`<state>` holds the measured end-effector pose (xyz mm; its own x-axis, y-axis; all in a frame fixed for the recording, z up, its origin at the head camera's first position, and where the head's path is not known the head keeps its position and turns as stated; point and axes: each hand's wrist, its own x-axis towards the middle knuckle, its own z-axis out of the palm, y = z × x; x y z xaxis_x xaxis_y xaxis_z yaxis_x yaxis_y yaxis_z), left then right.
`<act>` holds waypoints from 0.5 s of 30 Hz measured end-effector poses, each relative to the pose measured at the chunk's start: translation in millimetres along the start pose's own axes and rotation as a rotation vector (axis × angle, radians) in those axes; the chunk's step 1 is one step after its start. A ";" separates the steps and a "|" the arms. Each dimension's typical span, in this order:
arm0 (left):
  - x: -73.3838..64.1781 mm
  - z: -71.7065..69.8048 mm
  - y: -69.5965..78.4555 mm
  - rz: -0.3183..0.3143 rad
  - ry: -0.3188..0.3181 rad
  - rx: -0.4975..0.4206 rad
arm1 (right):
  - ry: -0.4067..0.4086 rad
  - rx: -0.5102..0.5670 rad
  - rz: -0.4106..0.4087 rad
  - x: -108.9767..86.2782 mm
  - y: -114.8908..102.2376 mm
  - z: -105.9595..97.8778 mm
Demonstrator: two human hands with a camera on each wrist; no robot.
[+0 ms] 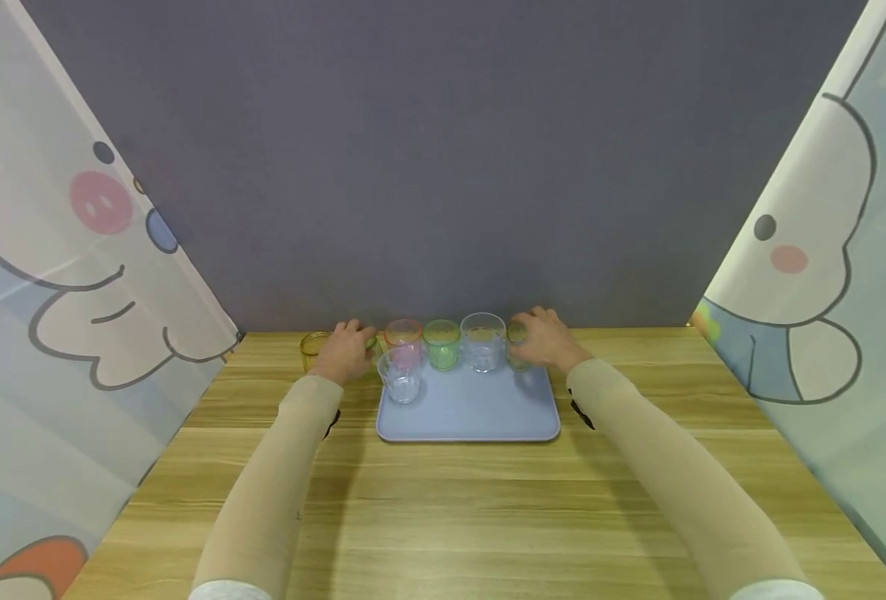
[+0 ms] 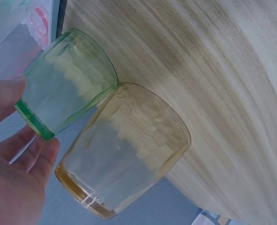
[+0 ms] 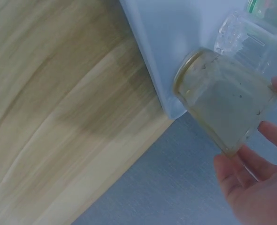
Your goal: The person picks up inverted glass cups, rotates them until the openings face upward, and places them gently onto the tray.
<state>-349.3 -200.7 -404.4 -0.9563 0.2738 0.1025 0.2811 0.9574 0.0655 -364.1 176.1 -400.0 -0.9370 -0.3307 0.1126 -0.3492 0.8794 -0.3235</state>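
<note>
My left hand (image 1: pixel 347 352) is left of the tray and pinches a green cup (image 2: pixel 70 84) by its thick base, thumb on one side, fingertips on the other. That cup is upside down, its wide rim towards the table. Right beside it a yellow cup (image 2: pixel 124 150) stands upside down too. At the tray's right back corner my right hand (image 1: pixel 546 340) grips a faintly amber cup (image 3: pixel 223 101) near its rim, its base down at the tray. Close to it is a clear cup (image 1: pixel 483 343).
A pale blue tray (image 1: pixel 480 417) lies on the wooden table (image 1: pixel 458 517). Along its back stand a pink cup (image 1: pixel 403 335) and another green cup (image 1: pixel 442 343). One more clear cup (image 1: pixel 402 383) stands at the tray's left. A grey panel (image 1: pixel 443 167) rises behind the table.
</note>
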 end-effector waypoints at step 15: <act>0.8 -0.6 -1.4 -0.007 -0.005 -0.062 | 0.001 0.013 0.020 1.9 2.4 3.7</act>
<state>-350.5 -201.8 -403.8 -0.9586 0.2679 0.0969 0.2790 0.9518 0.1276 -366.6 176.3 -404.0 -0.9437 -0.3130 0.1067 -0.3305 0.8814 -0.3374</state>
